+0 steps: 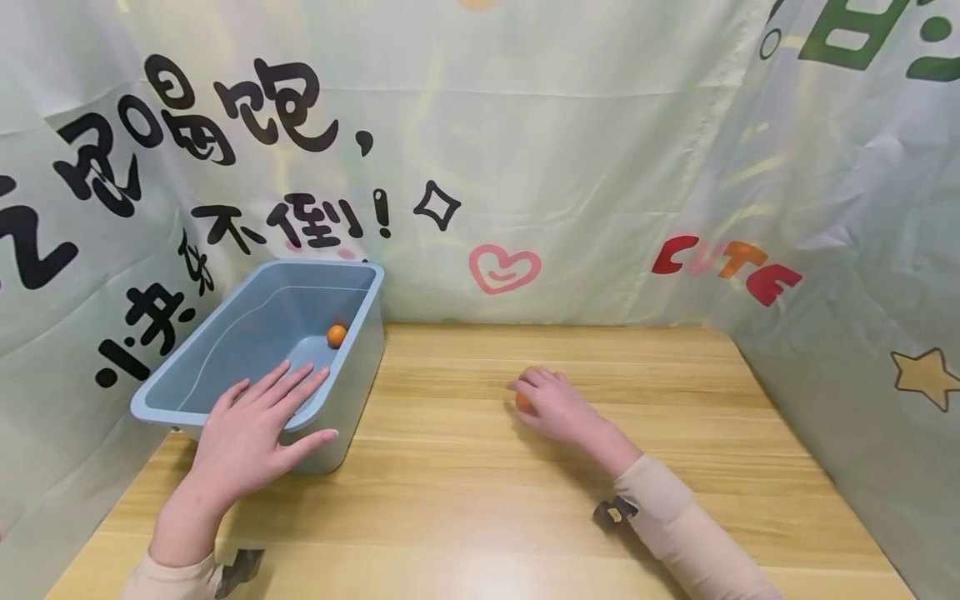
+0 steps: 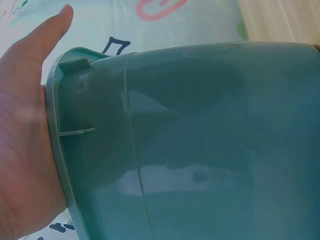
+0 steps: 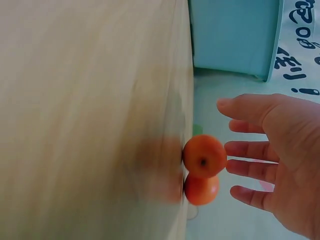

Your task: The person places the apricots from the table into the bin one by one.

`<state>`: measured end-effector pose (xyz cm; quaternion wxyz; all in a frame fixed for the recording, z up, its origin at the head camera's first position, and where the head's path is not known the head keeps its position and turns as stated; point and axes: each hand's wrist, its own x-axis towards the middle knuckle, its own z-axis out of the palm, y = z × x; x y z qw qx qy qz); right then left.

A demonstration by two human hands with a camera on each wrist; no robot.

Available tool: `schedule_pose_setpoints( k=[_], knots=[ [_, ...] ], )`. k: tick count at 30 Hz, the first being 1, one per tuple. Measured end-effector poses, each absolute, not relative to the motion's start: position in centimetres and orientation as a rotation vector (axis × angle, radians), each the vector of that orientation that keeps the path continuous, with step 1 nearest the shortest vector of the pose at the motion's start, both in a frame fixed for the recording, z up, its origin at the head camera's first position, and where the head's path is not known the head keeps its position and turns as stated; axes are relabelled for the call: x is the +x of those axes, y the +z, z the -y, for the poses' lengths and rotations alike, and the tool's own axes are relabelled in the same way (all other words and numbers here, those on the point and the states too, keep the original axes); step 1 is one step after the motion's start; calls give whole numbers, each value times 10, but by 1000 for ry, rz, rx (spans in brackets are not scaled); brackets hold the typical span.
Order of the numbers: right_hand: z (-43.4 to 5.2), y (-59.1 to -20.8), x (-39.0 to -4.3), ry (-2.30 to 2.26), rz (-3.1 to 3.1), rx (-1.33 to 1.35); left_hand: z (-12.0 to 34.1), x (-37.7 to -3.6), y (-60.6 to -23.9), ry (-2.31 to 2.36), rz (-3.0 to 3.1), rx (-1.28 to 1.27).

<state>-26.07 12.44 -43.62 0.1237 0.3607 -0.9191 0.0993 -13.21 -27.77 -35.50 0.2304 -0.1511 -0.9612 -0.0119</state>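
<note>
A light blue plastic bin (image 1: 225, 350) stands at the table's left rear. One small orange fruit (image 1: 337, 335) lies inside it. My left hand (image 1: 255, 425) rests flat on the bin's near rim, fingers straight and thumb along the outside wall. The left wrist view shows the palm (image 2: 25, 150) against the bin's rim (image 2: 57, 125). My right hand (image 1: 551, 404) hovers over a small orange fruit (image 1: 523, 401) mid-table. In the right wrist view, two small orange fruits (image 3: 204, 156) (image 3: 201, 189) sit side by side on the wood, and the spread fingers (image 3: 250, 165) are close to them without gripping.
The wooden table (image 1: 525, 500) is enclosed by pale printed curtains (image 1: 600, 167) at the back, left and right. The bin (image 3: 232, 35) sits against the back-left corner. Bare wood stretches across the table's front and right.
</note>
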Motion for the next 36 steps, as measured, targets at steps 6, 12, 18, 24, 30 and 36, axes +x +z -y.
schedule_pose_setpoints(
  k=[6,12,18,24,30,36],
  knots=[
    [-133,-438,-262,274,2726,1052,278,-131,-355,-37,2643,-414],
    [-138,-440,-260,238,2716,1043,279,-131,-355,-33,2641,-415],
    [-141,-442,-260,208,2677,1055,279,-131,-356,-25,2638,-417],
    [-139,-441,-259,204,2667,1071,279,-131,-356,-28,2615,-428],
    [-131,-441,-259,203,2632,1086,279,-131,-356,-36,2610,-430],
    [-118,-437,-257,236,2591,1114,279,-131,-355,-35,2615,-428]
  ],
)
